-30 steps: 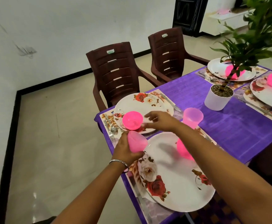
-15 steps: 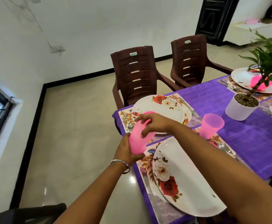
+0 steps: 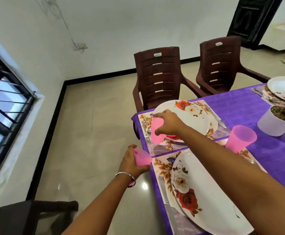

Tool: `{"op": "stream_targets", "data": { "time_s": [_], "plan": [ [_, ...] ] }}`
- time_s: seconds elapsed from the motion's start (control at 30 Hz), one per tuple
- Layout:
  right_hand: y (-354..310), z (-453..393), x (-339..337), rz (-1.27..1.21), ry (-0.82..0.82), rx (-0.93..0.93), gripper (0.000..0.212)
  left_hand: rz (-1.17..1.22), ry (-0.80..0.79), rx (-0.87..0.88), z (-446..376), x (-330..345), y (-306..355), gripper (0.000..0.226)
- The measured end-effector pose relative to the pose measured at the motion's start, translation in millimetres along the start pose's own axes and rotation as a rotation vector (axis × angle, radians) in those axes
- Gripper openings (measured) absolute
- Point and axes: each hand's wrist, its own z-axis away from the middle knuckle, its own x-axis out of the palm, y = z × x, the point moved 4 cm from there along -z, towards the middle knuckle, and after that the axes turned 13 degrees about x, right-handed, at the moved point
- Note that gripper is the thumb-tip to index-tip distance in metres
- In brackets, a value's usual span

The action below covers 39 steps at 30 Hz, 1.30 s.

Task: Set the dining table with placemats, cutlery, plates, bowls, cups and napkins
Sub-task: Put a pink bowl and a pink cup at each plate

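Right hand (image 3: 168, 123) grasps a cup (image 3: 157, 131), hiding the bowl (image 3: 173, 137); left hand (image 3: 133, 162) grips another cup (image 3: 142, 158), now separated.

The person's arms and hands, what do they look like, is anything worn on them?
Both forearms are bare, with no sleeves in view. The left hand has a thin silver bangle round the wrist, with something pink showing just below it. The right hand shows no bangle, watch or glove. No rings can be made out on either hand.

Pink cup (image 3: 156, 131) — tilted, over placemat (image 3: 162, 146)
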Motion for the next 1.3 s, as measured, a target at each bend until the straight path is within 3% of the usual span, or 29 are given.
{"op": "stream_targets", "data": {
  "time_s": [0.47, 0.6, 0.73, 0.87, 0.93, 1.07, 1.17, 1.3],
  "plan": [
    [3, -19, 54, 0.239, -0.07, 0.044, 0.087, -0.018, 0.053, -0.032, 14, -19, -31, 0.095],
    [-4, -4, 51, 0.283, 0.014, 0.044, 0.093, 0.043, 0.091, 0.013, 21, -27, -28, 0.094],
    [-29, 54, 42, -0.044, 0.143, 0.0, 0.077, 0.146, 0.169, 0.138, 32, -49, -7, 0.09],
    [-56, 152, 47, -0.598, 0.087, 0.04, 0.049, 0.437, 0.229, 0.215, 48, -64, 28, 0.087],
    [-56, 205, 51, -0.822, 0.152, 0.107, 0.037, 0.602, 0.176, 0.241, 69, -61, 49, 0.086],
    [-30, 318, 59, -1.087, 0.359, 0.189, 0.029, 0.828, -0.085, 0.226, 132, -26, 89, 0.078],
    [-1, 409, 59, -1.178, 0.522, 0.31, 0.036, 0.856, -0.318, 0.249, 195, 4, 124, 0.084],
    [29, 520, 50, -1.255, 0.693, 0.431, 0.029, 0.833, -0.568, 0.376, 285, 34, 183, 0.061]
  ]
}}
